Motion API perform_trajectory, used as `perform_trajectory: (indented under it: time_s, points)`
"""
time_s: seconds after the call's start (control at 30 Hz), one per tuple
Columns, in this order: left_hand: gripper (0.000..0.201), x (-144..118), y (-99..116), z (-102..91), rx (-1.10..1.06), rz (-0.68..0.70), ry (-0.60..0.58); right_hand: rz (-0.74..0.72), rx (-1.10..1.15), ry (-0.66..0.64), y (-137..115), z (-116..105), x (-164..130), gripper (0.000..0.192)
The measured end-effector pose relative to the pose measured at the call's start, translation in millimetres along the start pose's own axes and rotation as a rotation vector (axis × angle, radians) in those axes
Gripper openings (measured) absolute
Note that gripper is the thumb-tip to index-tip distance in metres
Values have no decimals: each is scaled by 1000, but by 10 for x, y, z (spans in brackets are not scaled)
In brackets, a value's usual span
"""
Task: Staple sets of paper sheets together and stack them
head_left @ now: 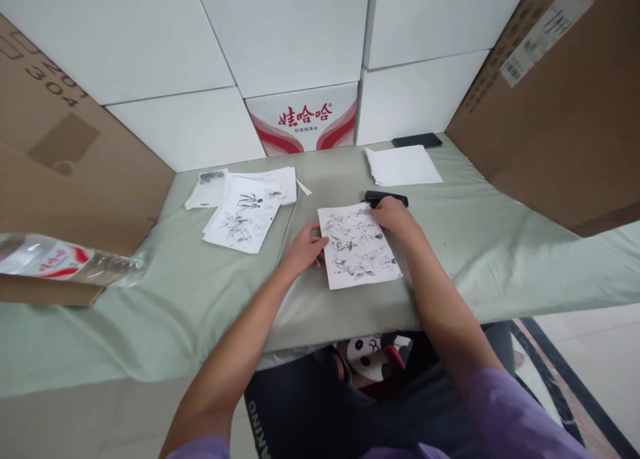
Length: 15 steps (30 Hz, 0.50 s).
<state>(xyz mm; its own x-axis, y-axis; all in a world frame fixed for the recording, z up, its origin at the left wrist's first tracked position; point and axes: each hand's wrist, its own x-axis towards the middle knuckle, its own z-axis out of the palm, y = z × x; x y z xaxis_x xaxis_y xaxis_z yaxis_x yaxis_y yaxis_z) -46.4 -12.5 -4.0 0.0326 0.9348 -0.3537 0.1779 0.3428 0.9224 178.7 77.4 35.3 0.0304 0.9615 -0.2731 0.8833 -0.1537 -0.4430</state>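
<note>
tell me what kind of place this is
Probably a makeshift desk in a storeroom or home corner, not a proper studio: a cloth-covered table is walled in by stacked white boxes and cardboard cartons, with ink drawing sheets spread on it.

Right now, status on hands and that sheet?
Left hand open on printed sheet's left edge. Right hand on its top corner, beside black stapler. Sheet flat on cloth.

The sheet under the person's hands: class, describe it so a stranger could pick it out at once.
Start at the green-covered table walled in by boxes. Near its front edge lies the sheet, with the left hand at its left edge and the right hand on its top right corner. It lies alone, densely covered in black ink drawings, unlike the overlapping drawn sheets to the left and the blank white stack behind.
</note>
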Motion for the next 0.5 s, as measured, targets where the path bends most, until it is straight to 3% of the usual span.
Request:
perform_trajectory:
  time_s: [0.1,0.3,0.4,0.5]
  points:
    - [46,-3,2,5,-1,10,4,17,39,54,9,-105,-105,24]
    - [62,-28,11,45,23,27,28,-117,1,427,-46,-453,-76,30]
    - [72,-53,7,108,-9,49,33,-265,-19,433,-115,-475,168,26]
    - [77,-75,5,174,-39,41,44,-305,-14,352,-168,-327,413,26]
